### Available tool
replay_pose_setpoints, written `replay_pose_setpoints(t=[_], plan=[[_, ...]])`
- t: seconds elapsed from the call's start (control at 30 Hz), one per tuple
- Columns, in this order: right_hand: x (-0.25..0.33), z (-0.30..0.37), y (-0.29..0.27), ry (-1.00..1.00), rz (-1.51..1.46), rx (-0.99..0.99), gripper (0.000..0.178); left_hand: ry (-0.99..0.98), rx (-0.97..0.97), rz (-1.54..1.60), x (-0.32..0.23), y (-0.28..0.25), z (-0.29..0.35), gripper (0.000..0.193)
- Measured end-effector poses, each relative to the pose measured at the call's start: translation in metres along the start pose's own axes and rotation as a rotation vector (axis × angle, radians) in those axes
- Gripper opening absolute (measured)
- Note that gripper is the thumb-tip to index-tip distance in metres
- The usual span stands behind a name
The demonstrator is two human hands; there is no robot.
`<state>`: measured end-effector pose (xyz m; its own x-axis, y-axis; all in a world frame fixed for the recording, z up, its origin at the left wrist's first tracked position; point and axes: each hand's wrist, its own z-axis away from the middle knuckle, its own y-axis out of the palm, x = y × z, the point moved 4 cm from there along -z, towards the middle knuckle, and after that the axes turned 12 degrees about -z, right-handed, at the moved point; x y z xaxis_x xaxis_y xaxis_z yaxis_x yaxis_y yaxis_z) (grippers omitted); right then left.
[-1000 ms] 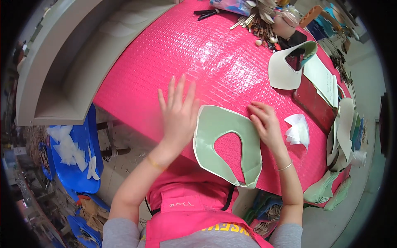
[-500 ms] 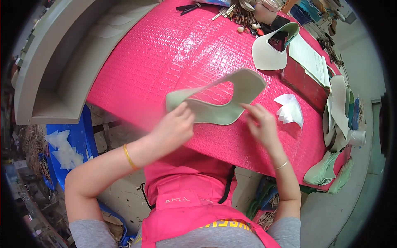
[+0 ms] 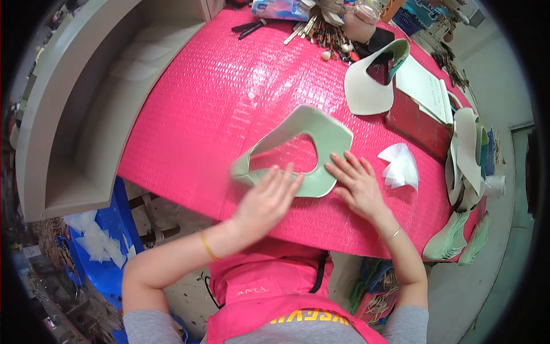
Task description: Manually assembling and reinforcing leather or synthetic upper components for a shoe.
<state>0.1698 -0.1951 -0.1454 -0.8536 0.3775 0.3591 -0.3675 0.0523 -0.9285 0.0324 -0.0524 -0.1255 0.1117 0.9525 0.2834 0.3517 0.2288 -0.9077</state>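
Observation:
A pale green shoe upper [image 3: 327, 133], a loop around a rounded opening, lies on the pink covered table [image 3: 189, 109] in front of me. Along its near left edge, my left hand [image 3: 269, 200] rests with fingers stretched out over the material. The fingers of my right hand [image 3: 361, 186] are spread, and their tips touch the right side of the upper. Neither hand is closed round it. To the right of my right hand lie several thin white pieces [image 3: 401, 166], overlapping like a fan.
A grey open-fronted shelf [image 3: 86, 132] borders the table's left. Far right are a whitish upper [image 3: 366, 92], a notepad [image 3: 423, 86] and a red box [image 3: 415, 129]. Stacked uppers [image 3: 467, 146] and green pieces [image 3: 446, 238] line the right edge. A blue tray [image 3: 114, 229] sits below left.
The upper has come down from a raised, tilted position to lie flatter on the table, nearer me. Both hands have moved from fingering its edge to lying flat against it.

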Motion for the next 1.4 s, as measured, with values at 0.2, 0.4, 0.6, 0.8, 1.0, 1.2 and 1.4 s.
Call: replay_pose_setpoints(t=[0.2, 0.4, 0.6, 0.8, 1.0, 1.2, 1.4], plan=[[-0.02, -0.051, -0.007, -0.086, 0.007, 0.004, 0.048, 0.175, 0.049, 0.082, -0.009, 0.012, -0.017, 0.038], [-0.078, -0.095, -0.023, -0.009, -0.726, 0.019, 0.04, -0.069, 0.101, 0.316, -0.001, 0.004, -0.055, 0.024], [0.001, -0.027, -0.111, -0.167, -1.284, -0.872, 0.033, -0.953, -0.331, 1.849, 0.053, -0.008, -0.051, 0.014], [0.074, -0.057, -0.034, 0.085, -0.88, -0.226, 0.018, -1.301, -0.705, 2.235, 0.045, 0.026, -0.02, 0.027], [0.109, -0.089, -0.02, 0.089, -0.894, -0.051, 0.028, -1.163, -0.473, 1.865, 0.083, 0.023, 0.0, 0.023], [0.136, -0.076, -0.007, 0.047, -0.459, -0.452, 0.03, -1.281, -0.614, 1.748, 0.093, 0.031, 0.003, 0.017], [0.148, -0.007, 0.004, 0.192, -0.258, -0.398, 0.019, -1.218, -0.457, 1.84, 0.086, 0.053, -0.029, 0.017]])
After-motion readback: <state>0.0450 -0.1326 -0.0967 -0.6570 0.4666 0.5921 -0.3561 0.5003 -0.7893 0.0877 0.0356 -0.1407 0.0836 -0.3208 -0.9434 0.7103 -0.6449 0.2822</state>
